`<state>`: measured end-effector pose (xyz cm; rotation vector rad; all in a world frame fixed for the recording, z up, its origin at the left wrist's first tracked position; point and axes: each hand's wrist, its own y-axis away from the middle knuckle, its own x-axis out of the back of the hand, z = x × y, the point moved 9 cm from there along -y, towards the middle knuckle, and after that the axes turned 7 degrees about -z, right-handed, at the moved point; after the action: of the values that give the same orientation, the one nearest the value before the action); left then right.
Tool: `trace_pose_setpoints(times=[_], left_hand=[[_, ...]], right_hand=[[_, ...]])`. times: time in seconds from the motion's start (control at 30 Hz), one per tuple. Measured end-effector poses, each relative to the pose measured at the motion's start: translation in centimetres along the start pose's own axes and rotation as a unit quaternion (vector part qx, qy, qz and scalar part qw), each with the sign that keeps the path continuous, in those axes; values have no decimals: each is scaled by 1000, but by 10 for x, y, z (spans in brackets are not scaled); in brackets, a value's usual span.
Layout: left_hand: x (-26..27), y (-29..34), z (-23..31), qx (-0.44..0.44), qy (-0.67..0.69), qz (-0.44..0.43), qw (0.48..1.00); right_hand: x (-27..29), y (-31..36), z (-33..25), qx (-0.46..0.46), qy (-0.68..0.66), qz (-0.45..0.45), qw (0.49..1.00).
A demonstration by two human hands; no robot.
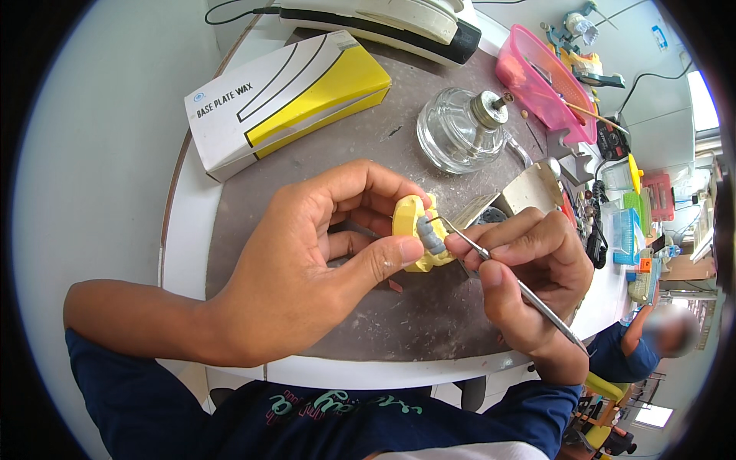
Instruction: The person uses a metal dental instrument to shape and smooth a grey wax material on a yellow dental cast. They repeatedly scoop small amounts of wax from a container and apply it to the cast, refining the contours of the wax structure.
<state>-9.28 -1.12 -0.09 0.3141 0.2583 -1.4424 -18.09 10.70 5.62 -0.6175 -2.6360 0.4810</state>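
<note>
A yellow dental model [414, 234] was gripped at mid-frame by the closed fingers of the left hand [307, 268]. A thin metal tool [506, 277] was pinched in the right hand [529, 268], its tip touching the model's grey teeth [429, 236].

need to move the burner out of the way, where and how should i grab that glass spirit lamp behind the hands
Probably best to grip the glass spirit lamp around its wide round body, coming from above on its near-left side. The metal wick cap sits up top toward the right and is narrow, and the pink basket crowds the right side. It stands upright, so lift it level.
</note>
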Motion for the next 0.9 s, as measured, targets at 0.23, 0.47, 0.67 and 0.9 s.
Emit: trace_pose_setpoints(times=[0.23,0.47,0.67,0.9], left_hand=[[0,-1,0,-2,-4,-3,1000],[-2,-1,4,11,-19,-7,1000],[-3,3,12,9,-46,7,999],[1,7,13,15,-27,49,998]], right_hand=[[4,2,0,-18,-11,7,1000],[43,-8,-13,9,28,106,994],[79,-30,-3,-34,83,165,982],[77,-40,9,-76,103,155,980]])
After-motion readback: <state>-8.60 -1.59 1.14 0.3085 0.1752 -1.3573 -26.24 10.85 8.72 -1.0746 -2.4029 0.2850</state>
